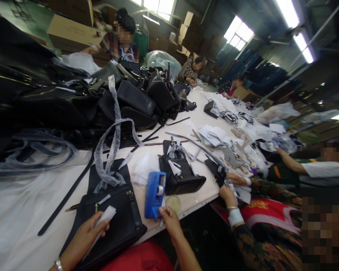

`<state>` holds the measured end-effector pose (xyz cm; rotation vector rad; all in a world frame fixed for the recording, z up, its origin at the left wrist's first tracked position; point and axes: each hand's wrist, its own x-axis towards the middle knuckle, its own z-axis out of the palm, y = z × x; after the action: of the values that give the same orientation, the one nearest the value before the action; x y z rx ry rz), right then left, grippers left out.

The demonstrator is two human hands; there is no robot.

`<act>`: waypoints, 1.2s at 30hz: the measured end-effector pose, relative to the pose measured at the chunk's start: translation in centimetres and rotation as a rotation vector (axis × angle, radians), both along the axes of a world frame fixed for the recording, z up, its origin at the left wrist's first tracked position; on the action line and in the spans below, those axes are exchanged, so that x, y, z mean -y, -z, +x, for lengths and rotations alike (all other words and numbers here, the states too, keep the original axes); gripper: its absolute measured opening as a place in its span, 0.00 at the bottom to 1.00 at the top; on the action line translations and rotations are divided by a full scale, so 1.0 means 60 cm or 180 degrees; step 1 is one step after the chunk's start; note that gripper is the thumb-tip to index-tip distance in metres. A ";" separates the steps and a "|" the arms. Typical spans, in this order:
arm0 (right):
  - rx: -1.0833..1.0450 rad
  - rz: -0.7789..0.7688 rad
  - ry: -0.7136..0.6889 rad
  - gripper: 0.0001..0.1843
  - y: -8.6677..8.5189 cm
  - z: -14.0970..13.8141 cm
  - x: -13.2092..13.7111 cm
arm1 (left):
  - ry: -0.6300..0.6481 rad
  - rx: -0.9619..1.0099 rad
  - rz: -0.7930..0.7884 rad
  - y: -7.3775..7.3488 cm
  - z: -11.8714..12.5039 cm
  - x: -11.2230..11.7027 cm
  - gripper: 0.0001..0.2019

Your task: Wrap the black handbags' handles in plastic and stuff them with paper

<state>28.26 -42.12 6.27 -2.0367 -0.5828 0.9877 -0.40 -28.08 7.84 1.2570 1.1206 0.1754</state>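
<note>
My left hand (92,230) grips a folded strip of thin white wrapping sheet (109,213) above a black handbag (115,222) that lies flat at the table's front edge. The bag has gold zips, and clear plastic wrap (109,175) covers its straps. At the front end of a blue tape dispenser (151,192), my right hand (171,223) pinches the tape with thumb and forefinger; the tape itself barely shows. A white tape roll (159,190) sits inside the dispenser. Beside it lies a round yellowish roll (173,203), close to my right hand.
Another black bag (183,177) stands behind the dispenser, near white sheets (144,167). Black bags (138,98) are heaped at the back left. On my right, a co-worker's hands (228,194) handle a dark strap. Papers (213,135) and scraps cover the table farther back.
</note>
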 end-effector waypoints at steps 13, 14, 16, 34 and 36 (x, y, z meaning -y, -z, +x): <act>0.0242 0.0252 0.0421 0.17 -0.034 -0.031 0.019 | -0.0031 0.0026 -0.0168 0.002 -0.007 -0.001 0.23; 0.0106 0.0259 0.0428 0.17 -0.035 -0.033 0.018 | -0.0028 0.0044 -0.0155 0.002 -0.007 -0.001 0.23; -0.0232 0.0288 0.0416 0.19 -0.036 -0.035 0.016 | -0.0023 0.0084 -0.0127 0.000 -0.008 -0.002 0.22; -0.2204 0.0100 0.1061 0.26 -0.053 -0.030 0.042 | -0.0185 0.0189 -0.0180 -0.025 0.007 -0.006 0.19; -0.2185 0.0075 0.1122 0.24 -0.052 -0.036 0.049 | -0.0195 0.0201 -0.0200 -0.034 0.009 -0.005 0.19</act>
<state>26.08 -45.06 9.40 -1.5556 0.1244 1.3424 0.13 -27.78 9.87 1.1546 1.1029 0.2229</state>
